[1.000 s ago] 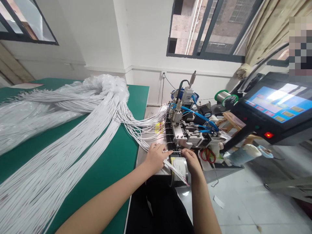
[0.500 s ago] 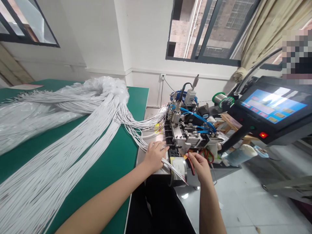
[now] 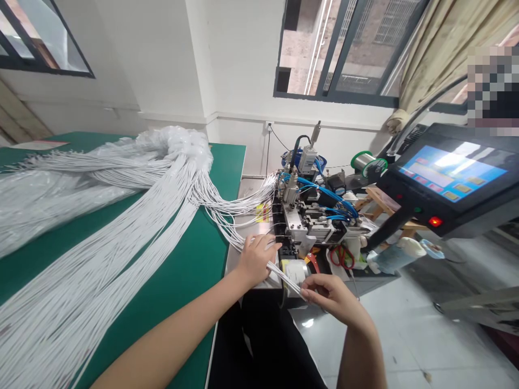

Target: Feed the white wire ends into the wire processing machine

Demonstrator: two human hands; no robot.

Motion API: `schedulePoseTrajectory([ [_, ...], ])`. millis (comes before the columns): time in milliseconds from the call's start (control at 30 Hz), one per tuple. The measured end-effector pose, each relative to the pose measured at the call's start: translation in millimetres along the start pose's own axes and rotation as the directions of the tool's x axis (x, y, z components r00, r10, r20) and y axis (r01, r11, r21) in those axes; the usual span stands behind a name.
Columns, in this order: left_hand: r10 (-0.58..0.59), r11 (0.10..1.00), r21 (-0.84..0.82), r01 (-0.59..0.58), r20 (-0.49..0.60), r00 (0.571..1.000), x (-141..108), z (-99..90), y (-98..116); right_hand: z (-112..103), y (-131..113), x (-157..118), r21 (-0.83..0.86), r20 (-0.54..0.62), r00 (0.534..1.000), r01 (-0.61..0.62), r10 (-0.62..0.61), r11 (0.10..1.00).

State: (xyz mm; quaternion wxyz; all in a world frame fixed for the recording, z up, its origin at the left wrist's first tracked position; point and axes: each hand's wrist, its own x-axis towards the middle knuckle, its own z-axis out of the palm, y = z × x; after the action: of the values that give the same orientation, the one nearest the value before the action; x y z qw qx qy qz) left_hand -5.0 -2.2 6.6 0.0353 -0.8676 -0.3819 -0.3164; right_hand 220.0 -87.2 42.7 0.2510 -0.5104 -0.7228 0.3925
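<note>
White cables (image 3: 162,216) spread from a plastic-wrapped bundle across the green table and over to the machine (image 3: 298,216). My left hand (image 3: 255,259) lies at the machine's near left side, its fingers closed around a small bunch of white cables (image 3: 283,274). The free ends of that bunch point down to the right, over a labelled roll (image 3: 295,272). At those ends is my right hand (image 3: 320,292), thumb and fingers pinched on the cable tips. Orange-handled pliers (image 3: 312,261) lie just above my right hand, beside the machine.
A tilted touchscreen (image 3: 454,173) with a lit red button stands at the right. Behind the machine is a wire spool (image 3: 368,163). Red scissors (image 3: 341,257) lie right of the pliers. The green table (image 3: 162,292) fills the left.
My right hand has moved down from beside the orange-handled pliers to the ends of the cable bunch and closed on them. My left hand has stayed nearly in place.
</note>
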Motion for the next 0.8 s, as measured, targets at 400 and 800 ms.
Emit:
schedulePoseTrajectory([
  [400,0.204,0.978,-0.024,-0.205,-0.040,0.978,-2.0,-4.0,-4.1,1.4,18.4,23.2,-0.010,-0.348,0.937,0.014,-0.017,1.000],
  [800,0.234,0.971,-0.045,-0.236,-0.043,0.971,-0.5,-3.4,-2.0,15.6,24.1,58.3,0.159,-0.554,0.830,0.176,-0.060,0.972],
])
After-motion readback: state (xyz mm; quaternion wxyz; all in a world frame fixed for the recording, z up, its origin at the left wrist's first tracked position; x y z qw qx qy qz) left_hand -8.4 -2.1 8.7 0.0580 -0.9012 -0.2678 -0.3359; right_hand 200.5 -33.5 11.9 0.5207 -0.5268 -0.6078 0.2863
